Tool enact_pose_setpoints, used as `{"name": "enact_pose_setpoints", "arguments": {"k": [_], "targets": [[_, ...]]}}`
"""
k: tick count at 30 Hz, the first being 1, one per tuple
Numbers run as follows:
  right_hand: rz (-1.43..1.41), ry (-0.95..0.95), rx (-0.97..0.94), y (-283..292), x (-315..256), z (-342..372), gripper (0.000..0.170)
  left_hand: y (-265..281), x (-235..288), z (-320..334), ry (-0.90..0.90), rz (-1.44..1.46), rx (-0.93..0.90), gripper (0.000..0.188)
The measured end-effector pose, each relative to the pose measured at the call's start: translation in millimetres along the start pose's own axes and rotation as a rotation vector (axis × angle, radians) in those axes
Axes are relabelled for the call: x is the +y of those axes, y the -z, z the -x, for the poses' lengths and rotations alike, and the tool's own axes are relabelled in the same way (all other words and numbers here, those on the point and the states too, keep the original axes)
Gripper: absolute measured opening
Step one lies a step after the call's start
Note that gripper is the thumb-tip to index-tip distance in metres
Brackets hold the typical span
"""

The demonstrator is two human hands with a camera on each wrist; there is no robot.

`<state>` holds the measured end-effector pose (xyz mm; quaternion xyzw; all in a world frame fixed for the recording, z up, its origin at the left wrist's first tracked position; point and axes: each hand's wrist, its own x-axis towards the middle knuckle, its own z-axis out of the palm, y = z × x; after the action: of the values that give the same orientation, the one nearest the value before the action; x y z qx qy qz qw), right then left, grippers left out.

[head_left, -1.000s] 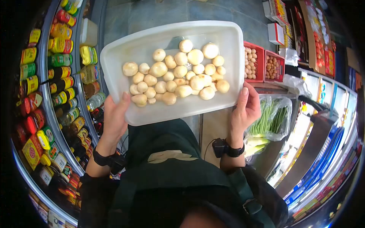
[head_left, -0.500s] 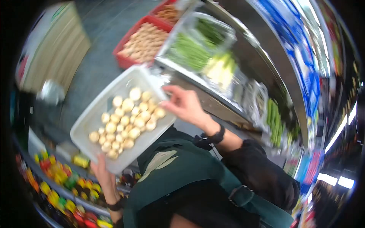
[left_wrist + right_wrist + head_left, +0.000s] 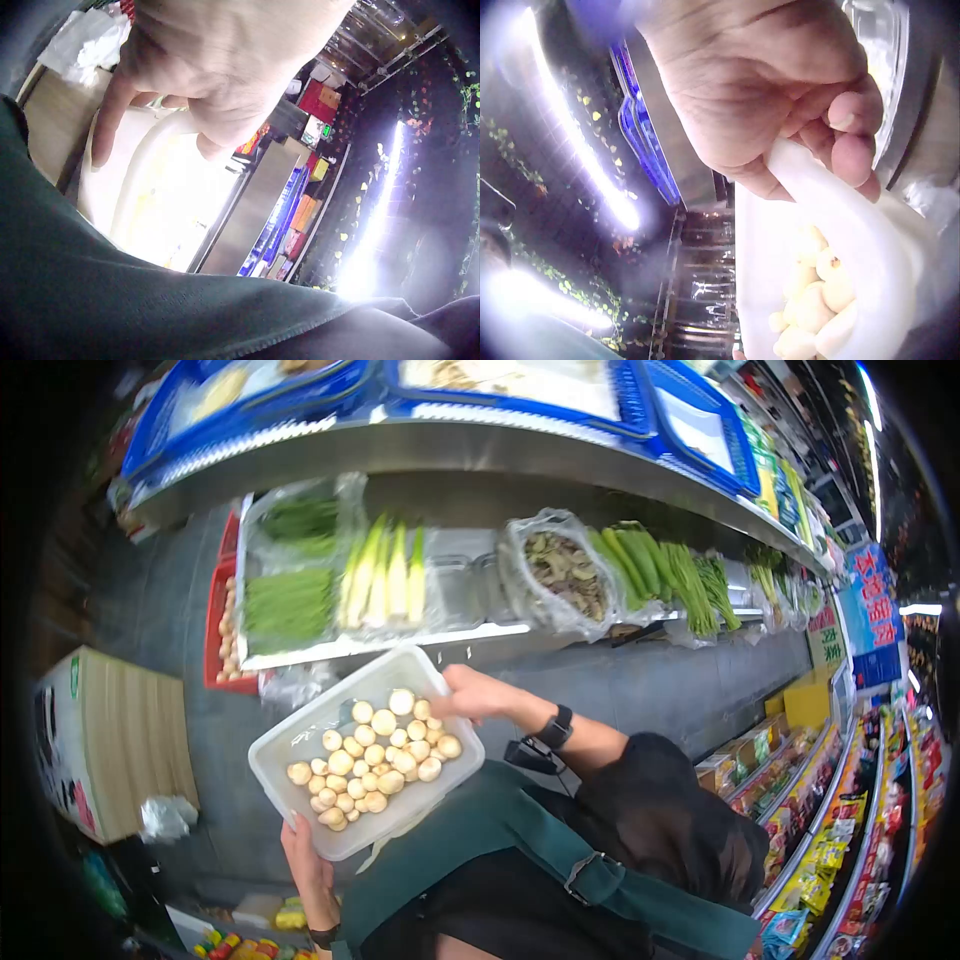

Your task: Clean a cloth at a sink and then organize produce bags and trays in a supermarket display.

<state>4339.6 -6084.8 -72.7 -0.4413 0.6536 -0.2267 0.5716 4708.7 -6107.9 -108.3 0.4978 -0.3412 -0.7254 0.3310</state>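
A white plastic tub (image 3: 272, 755) of pale button mushrooms (image 3: 384, 722) is held in front of the apron, slanting across the head view. My left hand (image 3: 308, 860) grips its near left corner, thumb on the rim. In the left wrist view that hand (image 3: 217, 60) holds the tub's edge (image 3: 139, 176), and glare washes out the inside. At the opposite end, my right hand (image 3: 480, 695) grips the rim. The right wrist view shows its fingers (image 3: 853, 157) curled over the rim, the mushrooms (image 3: 810, 300) lying below them.
Ahead stands a low shelf with green beans (image 3: 290, 605), leek-like stalks (image 3: 390, 580) and a bag of dark dried pieces (image 3: 565, 575). Blue baskets (image 3: 520, 420) sit above. A red crate (image 3: 213, 625) and wood-grain box (image 3: 130, 745) stand left; packaged-goods racks (image 3: 840, 830) run right.
The view has swung to the right, from the bottle racks to the vegetable shelf. The tub has turned with the body and stays gripped in both hands.
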Motion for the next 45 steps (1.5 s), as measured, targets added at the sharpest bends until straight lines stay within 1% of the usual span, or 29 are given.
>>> {"name": "enact_pose_setpoints", "arguments": {"k": [1, 2, 3, 4, 6, 7, 9, 10, 11, 12, 13, 14, 15, 16, 17, 18, 19, 21, 25, 29, 31, 32, 33, 35, 37, 39, 41, 43, 45], "targets": [[0.000, 0.016, 0.034, 17.4, 15.2, 13.9, 0.029, -20.7, -1.9, -11.1, -0.021, -0.008, -0.030, 0.049], [-0.153, -0.012, 0.089, 38.3, 12.8, 38.5, 0.027, -50.5, 23.7, -7.4, 0.010, 0.078, -0.077, 0.050], [-0.280, -0.013, 0.172, 54.3, 29.3, 51.6, 0.025, -72.7, 21.2, -18.9, 0.010, 0.178, -0.150, 0.052], [-0.294, -0.005, 0.202, 68.9, 45.8, 65.8, 0.025, -98.5, 23.2, -26.4, 0.009, 0.161, -0.180, 0.052], [-0.491, 0.035, 0.361, 87.2, 79.1, 96.8, 0.024, -153.4, 27.8, -37.8, 0.056, 0.127, -0.395, 0.057], [-0.519, 0.027, 0.389, 94.0, 93.5, 111.1, 0.024, -175.9, 27.1, -42.9, 0.077, 0.103, -0.419, 0.057], [-0.626, -0.093, 0.560, 107.0, 106.6, 142.4, 0.021, -210.3, 32.4, -44.6, 0.068, 0.022, -0.533, 0.057], [-0.698, -0.099, 0.609, 113.0, 119.2, 154.4, 0.022, -220.0, 29.5, -49.1, 0.080, 0.007, -0.550, 0.057], [-0.712, -0.103, 0.627, 116.4, 129.8, 165.5, 0.022, -228.1, 26.6, -55.3, 0.161, -0.039, -0.607, 0.055], [-0.799, -0.110, 0.727, 116.7, 139.0, 175.5, 0.023, -235.5, 24.6, -61.4, 0.241, -0.084, -0.661, 0.053], [-0.886, -0.117, 0.826, 115.9, 147.9, 183.9, 0.024, -242.7, 23.4, -66.8, 0.252, -0.094, -0.674, 0.053], [-0.909, -0.123, 0.885, 114.6, 156.7, 190.7, 0.026, -248.8, 21.9, -71.4, 0.284, -0.180, -0.685, 0.049], [-0.923, -0.131, 0.897, 113.6, 165.5, 195.5, 0.026, -253.2, 20.6, -75.1, 0.315, -0.269, -0.692, 0.046], [-0.979, -0.126, 1.003, 107.7, 171.6, 198.9, 0.026, -256.1, 20.7, -78.9, 0.330, -0.295, -0.674, 0.041], [-1.034, -0.120, 1.113, 103.7, 175.6, 201.5, 0.025, -260.9, 20.0, -86.7, 0.343, -0.315, -0.685, 0.041], [-1.094, -0.115, 1.193, 100.0, 175.9, 203.2, 0.028, -264.9, 21.0, -96.6, 0.362, -0.344, -0.701, 0.041], [-1.111, -0.117, 1.208, 97.1, 178.1, 204.0, 0.028, -270.9, 23.1, -105.9, 0.377, -0.369, -0.717, 0.040], [-1.212, -0.129, 1.410, 92.9, 183.8, 204.3, 0.028, -284.2, 29.8, -121.0, 0.371, -0.414, -0.736, 0.040], [-1.259, -0.151, 1.596, 94.2, 193.5, 221.1, 0.023, -302.4, 28.2, -145.1, 0.361, -0.484, -0.763, 0.041], [-1.340, -0.110, 1.726, 108.8, 213.1, 254.9, 0.021, -334.8, 12.3, -151.5, 0.383, -0.546, -0.801, 0.040], [-1.354, -0.096, 1.742, 118.3, 232.5, 273.1, 0.022, -357.6, 4.4, -149.9, 0.394, -0.567, -0.827, 0.040], [-1.426, -0.081, 1.740, 125.5, 243.5, 284.1, 0.023, -370.0, -0.8, -147.6, 0.410, -0.601, -0.865, 0.040], [-1.497, -0.066, 1.733, 135.2, 257.7, 296.2, 0.023, -383.0, -7.6, -144.9, 0.426, -0.634, -0.902, 0.040], [-1.502, -0.069, 1.737, 157.2, 294.9, 319.9, 0.024, -407.5, -19.8, -140.1, 0.434, -0.647, -0.912, 0.039], [-1.558, -0.095, 1.787, 191.0, 328.8, 346.0, 0.026, -435.6, -29.7, -131.0, 0.405, -0.681, -0.886, 0.038], [-1.535, -0.049, 1.807, 236.9, 369.3, 371.2, 0.027, -461.9, -48.5, -125.0, 0.373, -0.656, -0.845, 0.036], [-1.512, 0.000, 1.815, 293.9, 418.0, 394.1, 0.027, -487.6, -71.5, -119.3, 0.329, -0.680, -0.708, 0.036], [-1.451, 0.086, 1.912, 343.1, 465.9, 421.6, 0.027, -514.7, -97.9, -95.0, 0.337, -0.667, -0.635, 0.037], [-1.445, 0.047, 1.897, 401.3, 498.4, 447.1, 0.025, -545.0, -117.9, -73.2, 0.368, -0.663, -0.616, 0.038]]}}
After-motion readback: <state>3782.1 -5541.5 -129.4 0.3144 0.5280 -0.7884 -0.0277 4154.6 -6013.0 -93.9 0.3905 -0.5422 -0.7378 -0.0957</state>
